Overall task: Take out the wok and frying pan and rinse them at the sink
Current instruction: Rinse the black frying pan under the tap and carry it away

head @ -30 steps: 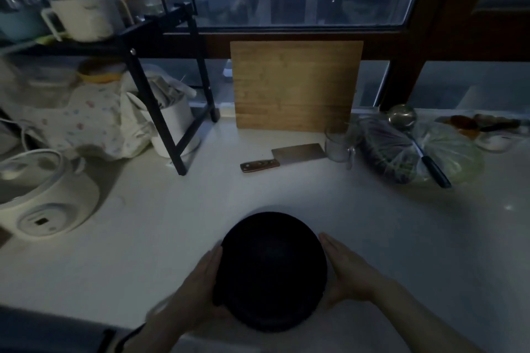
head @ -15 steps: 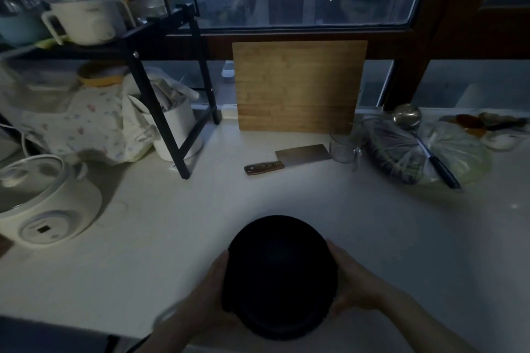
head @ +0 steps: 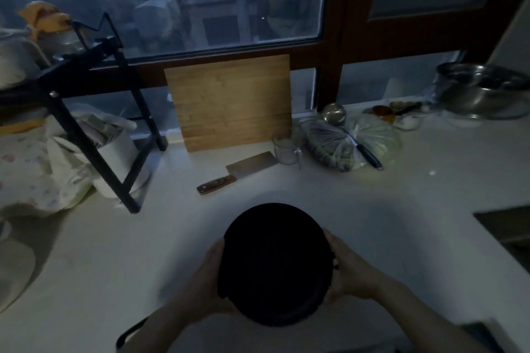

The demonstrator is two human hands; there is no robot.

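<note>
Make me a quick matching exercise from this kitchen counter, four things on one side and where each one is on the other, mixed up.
1. black pan
2. cutting board
3. cleaver
4. steel pot

A. far right, by the window
B. flat on the counter
C. between both hands
D. leaning against the window

Pairs: 1-C, 2-D, 3-B, 4-A

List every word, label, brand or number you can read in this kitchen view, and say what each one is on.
No text is readable anywhere.
The dark round pan shows no marking.
The floral cloth carries a pattern only, no letters.
The cleaver is too dim and blurred to show any brand.
</note>
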